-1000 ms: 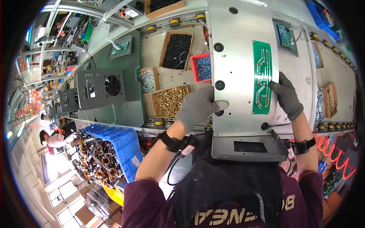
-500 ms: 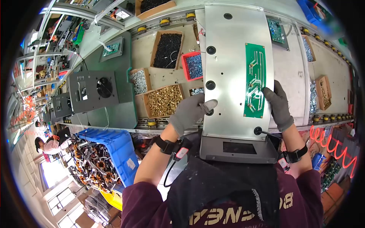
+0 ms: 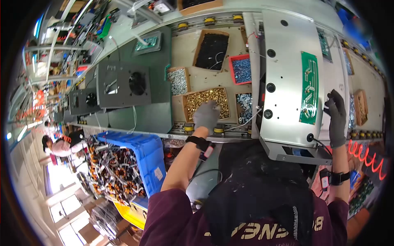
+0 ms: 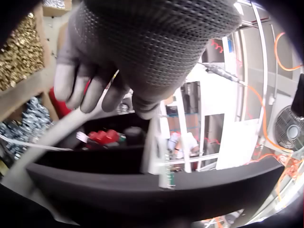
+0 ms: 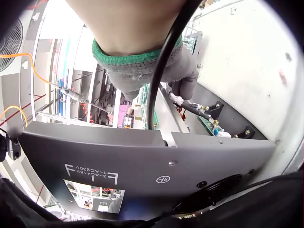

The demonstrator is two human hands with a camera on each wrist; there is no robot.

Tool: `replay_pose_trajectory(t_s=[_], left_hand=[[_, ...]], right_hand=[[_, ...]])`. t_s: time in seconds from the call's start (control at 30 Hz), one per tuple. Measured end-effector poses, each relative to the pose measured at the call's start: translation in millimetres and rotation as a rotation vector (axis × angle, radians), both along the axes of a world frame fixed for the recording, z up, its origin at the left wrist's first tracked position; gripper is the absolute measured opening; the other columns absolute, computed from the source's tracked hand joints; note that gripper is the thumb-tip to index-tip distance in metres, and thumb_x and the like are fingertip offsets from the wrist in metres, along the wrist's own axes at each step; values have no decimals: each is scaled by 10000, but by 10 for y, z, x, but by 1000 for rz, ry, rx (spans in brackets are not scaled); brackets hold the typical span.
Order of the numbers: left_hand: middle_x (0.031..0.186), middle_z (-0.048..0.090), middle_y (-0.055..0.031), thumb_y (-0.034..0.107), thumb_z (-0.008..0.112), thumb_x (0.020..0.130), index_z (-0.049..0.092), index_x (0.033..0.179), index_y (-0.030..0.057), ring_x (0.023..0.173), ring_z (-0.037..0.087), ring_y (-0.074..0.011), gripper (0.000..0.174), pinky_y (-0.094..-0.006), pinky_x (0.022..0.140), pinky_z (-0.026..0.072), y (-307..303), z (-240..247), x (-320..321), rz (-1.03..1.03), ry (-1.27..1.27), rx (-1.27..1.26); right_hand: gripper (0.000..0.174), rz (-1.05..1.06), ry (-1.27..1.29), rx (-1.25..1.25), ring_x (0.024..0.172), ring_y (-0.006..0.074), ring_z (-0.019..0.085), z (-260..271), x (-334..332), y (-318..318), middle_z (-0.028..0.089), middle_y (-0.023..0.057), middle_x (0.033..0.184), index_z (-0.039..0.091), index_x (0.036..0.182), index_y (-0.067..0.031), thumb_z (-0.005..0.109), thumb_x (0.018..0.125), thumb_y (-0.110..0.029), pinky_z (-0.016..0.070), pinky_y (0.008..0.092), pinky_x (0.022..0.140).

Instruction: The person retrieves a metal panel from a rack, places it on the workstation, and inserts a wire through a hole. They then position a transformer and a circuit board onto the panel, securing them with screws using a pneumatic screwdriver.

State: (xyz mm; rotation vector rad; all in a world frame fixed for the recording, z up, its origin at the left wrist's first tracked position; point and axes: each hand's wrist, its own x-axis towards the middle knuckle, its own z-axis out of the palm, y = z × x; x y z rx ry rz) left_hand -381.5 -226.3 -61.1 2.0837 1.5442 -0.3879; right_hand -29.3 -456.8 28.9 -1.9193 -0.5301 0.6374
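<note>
A metal chassis with a long silver panel [image 3: 289, 78] stands in front of me, a green circuit board [image 3: 309, 88] lying along the panel's right side. My gloved left hand [image 3: 206, 116] is over the front of a cardboard box of brass fasteners [image 3: 193, 100], left of the chassis. In the left wrist view its fingers [image 4: 92, 90] hang loosely bent, nothing visible between them. My gloved right hand [image 3: 337, 119] is beside the chassis's right edge with loosely bent fingers. The right wrist view shows its fingertips [image 5: 185, 88] close to wiring inside the dark grey housing [image 5: 118, 147].
Boxes of black screws [image 3: 211, 49], silver fasteners [image 3: 177, 82] and bluish screws in a red tray [image 3: 241, 69] stand left of the chassis. Farther left are fan-fitted housings [image 3: 123, 84]. A blue crate [image 3: 150, 164] of wired coils stands below the bench edge.
My left hand has left the panel's left edge and moved left over the brass fasteners. My right hand has come off the circuit board's side. The head view has shifted left.
</note>
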Motion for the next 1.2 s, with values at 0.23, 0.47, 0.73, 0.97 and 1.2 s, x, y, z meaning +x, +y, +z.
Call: replay_pose_trajectory(t_s=[0.23,0.47,0.73,0.97,1.2], left_hand=[[1230,471,-234,294,661,797,537,1156,141,1022,567,-427,409,-475,849,481,146,-570,-433,-184,111,-34],[913,663,-156,90,556,809,693,958,143,904,632,-336,209,-427,771,489,107,-679,-615,-232,-148,154],[922,692,-157,194,605,848,674,1121,135,781,663,-268,287,-367,700,498,97,-460,-598,161,-128,212],[686,602,-44,143,603,886,631,1096,23,521,530,-92,243,-228,410,380,-104,108,-387,739,-623,26],[712,505,7,198,538,939,533,1011,90,556,439,-59,130,-178,437,348,-461,474,-155,773,-1093,-702]], right_hand=[[276,-562,-259,285,853,120,581,299,47,-965,605,60,1068,571,1171,-24,555,928,-154,511,277,759],[209,-723,-347,4,721,71,528,193,-107,-2744,599,2,911,597,1090,-23,590,910,-129,462,236,640],[340,540,-807,-1288,1176,306,474,-574,196,-3834,497,125,1278,548,1187,-125,536,852,-183,423,426,945],[358,1041,-1346,-990,1202,309,416,-1195,701,-4373,475,79,1270,555,1141,-189,548,785,-235,372,472,979],[248,972,-1278,-753,969,271,528,-1063,811,-3852,558,51,926,584,906,-166,631,713,-314,339,494,982]])
